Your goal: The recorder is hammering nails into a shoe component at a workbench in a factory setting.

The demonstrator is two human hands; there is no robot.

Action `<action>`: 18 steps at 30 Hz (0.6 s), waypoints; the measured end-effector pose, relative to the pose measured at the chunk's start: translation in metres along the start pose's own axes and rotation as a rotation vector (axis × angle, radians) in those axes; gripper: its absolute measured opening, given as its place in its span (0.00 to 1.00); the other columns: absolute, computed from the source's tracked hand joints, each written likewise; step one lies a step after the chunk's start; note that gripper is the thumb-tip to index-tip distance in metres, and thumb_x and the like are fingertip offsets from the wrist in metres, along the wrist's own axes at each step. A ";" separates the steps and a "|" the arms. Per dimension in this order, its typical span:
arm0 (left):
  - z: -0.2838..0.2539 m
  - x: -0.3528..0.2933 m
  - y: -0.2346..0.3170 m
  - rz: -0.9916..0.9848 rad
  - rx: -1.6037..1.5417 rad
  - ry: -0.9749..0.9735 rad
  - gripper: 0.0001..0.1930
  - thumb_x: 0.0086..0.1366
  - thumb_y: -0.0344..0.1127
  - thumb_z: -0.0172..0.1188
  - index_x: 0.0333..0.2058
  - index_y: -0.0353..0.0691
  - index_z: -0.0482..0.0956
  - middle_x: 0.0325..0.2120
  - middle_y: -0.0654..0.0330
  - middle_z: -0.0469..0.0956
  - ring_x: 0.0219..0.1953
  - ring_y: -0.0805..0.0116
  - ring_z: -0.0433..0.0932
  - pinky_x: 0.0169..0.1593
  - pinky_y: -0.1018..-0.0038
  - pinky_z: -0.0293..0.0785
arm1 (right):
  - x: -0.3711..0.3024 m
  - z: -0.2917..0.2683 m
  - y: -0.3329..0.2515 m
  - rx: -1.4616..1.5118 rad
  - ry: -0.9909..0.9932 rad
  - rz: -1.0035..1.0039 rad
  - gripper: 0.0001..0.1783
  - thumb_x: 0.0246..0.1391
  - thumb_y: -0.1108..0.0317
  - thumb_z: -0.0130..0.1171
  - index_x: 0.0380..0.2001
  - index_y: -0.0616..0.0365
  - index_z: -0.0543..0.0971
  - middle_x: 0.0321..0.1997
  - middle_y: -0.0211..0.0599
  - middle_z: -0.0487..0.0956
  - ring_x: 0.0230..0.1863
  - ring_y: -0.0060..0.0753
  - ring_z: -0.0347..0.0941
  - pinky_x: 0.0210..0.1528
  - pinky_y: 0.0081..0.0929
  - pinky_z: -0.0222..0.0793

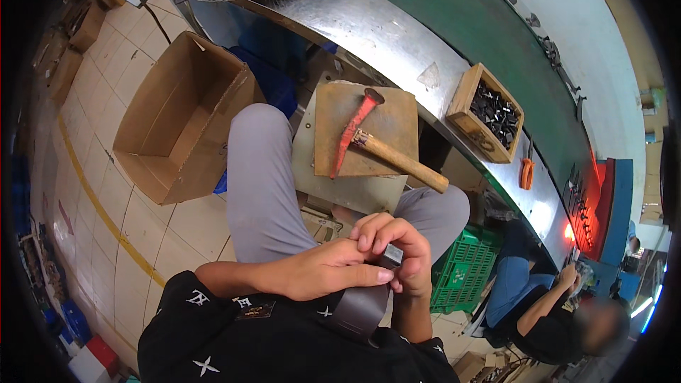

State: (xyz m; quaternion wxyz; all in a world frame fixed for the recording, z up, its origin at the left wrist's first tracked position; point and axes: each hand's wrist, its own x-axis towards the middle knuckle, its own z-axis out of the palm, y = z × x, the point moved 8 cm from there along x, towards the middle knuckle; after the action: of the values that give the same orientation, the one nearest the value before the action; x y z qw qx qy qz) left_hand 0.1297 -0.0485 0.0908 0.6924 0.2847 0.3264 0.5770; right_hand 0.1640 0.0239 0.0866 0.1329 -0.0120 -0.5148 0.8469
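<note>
One cardboard box [181, 117] on the floor; one hammer [369, 140] on the board's middle; one dark belt strap [362, 308] with buckle — pinched between left hand [323, 269] and right hand [397, 255], both curled closed.

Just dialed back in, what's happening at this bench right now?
A seated person holds a dark strap with a metal buckle close to the body, left hand and right hand both gripping it. A hammer lies untouched on the brown board ahead, beside a wooden box of small black parts.
</note>
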 end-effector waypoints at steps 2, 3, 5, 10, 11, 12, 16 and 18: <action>0.008 0.002 0.003 -0.026 -0.093 -0.095 0.19 0.75 0.43 0.48 0.46 0.29 0.76 0.44 0.57 0.77 0.52 0.70 0.73 0.59 0.74 0.66 | 0.002 -0.003 0.000 0.018 -0.017 0.011 0.30 0.59 0.41 0.58 0.39 0.63 0.76 0.43 0.45 0.75 0.50 0.45 0.70 0.58 0.45 0.64; 0.008 0.003 0.004 -0.028 -0.093 -0.098 0.19 0.75 0.43 0.48 0.46 0.29 0.76 0.44 0.57 0.77 0.52 0.70 0.73 0.59 0.74 0.66 | 0.003 -0.003 0.001 0.036 -0.047 0.018 0.29 0.59 0.41 0.58 0.38 0.63 0.77 0.42 0.45 0.76 0.49 0.45 0.70 0.57 0.45 0.65; 0.008 0.004 0.000 -0.089 0.013 -0.109 0.19 0.76 0.43 0.46 0.47 0.30 0.76 0.43 0.57 0.77 0.52 0.70 0.72 0.59 0.73 0.65 | 0.006 -0.006 0.003 0.071 -0.076 -0.016 0.29 0.59 0.42 0.58 0.37 0.63 0.77 0.40 0.44 0.76 0.48 0.44 0.70 0.57 0.45 0.65; 0.003 -0.003 0.000 -0.089 0.036 -0.041 0.20 0.76 0.45 0.46 0.46 0.31 0.76 0.42 0.59 0.77 0.51 0.72 0.72 0.58 0.74 0.65 | 0.016 -0.001 0.006 0.218 -0.208 -0.103 0.30 0.59 0.42 0.58 0.36 0.64 0.80 0.42 0.47 0.78 0.51 0.48 0.71 0.58 0.45 0.64; -0.001 -0.009 0.001 -0.032 0.028 0.007 0.20 0.75 0.46 0.47 0.45 0.32 0.76 0.41 0.60 0.76 0.50 0.73 0.72 0.57 0.74 0.66 | 0.019 0.000 -0.003 -0.058 -0.127 -0.065 0.31 0.58 0.41 0.59 0.38 0.65 0.81 0.45 0.49 0.78 0.54 0.49 0.70 0.60 0.45 0.63; -0.004 -0.009 0.000 -0.022 0.057 0.056 0.20 0.74 0.47 0.48 0.43 0.33 0.76 0.39 0.62 0.76 0.47 0.74 0.72 0.55 0.74 0.67 | 0.025 -0.004 -0.013 -0.332 -0.054 -0.056 0.32 0.57 0.41 0.59 0.40 0.65 0.81 0.49 0.51 0.78 0.57 0.50 0.70 0.61 0.46 0.62; -0.030 0.022 -0.038 0.094 0.202 0.096 0.23 0.74 0.51 0.50 0.47 0.31 0.73 0.37 0.65 0.74 0.42 0.79 0.70 0.45 0.76 0.71 | 0.011 -0.030 -0.029 -0.777 -0.214 -0.021 0.25 0.60 0.57 0.58 0.51 0.70 0.77 0.56 0.56 0.77 0.57 0.48 0.74 0.62 0.39 0.66; -0.027 0.047 -0.022 0.373 0.353 0.074 0.15 0.70 0.43 0.44 0.37 0.37 0.72 0.27 0.64 0.74 0.27 0.76 0.74 0.30 0.76 0.74 | 0.006 -0.008 -0.046 -0.978 -0.222 0.082 0.20 0.69 0.69 0.46 0.59 0.68 0.72 0.63 0.60 0.71 0.60 0.53 0.72 0.61 0.44 0.68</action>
State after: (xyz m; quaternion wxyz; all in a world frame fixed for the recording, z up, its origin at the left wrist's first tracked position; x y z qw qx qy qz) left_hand 0.1282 -0.0054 0.0513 0.5013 0.4350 0.3891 0.6388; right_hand 0.1687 0.0522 0.1235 0.0226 -0.0029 -0.8614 0.5074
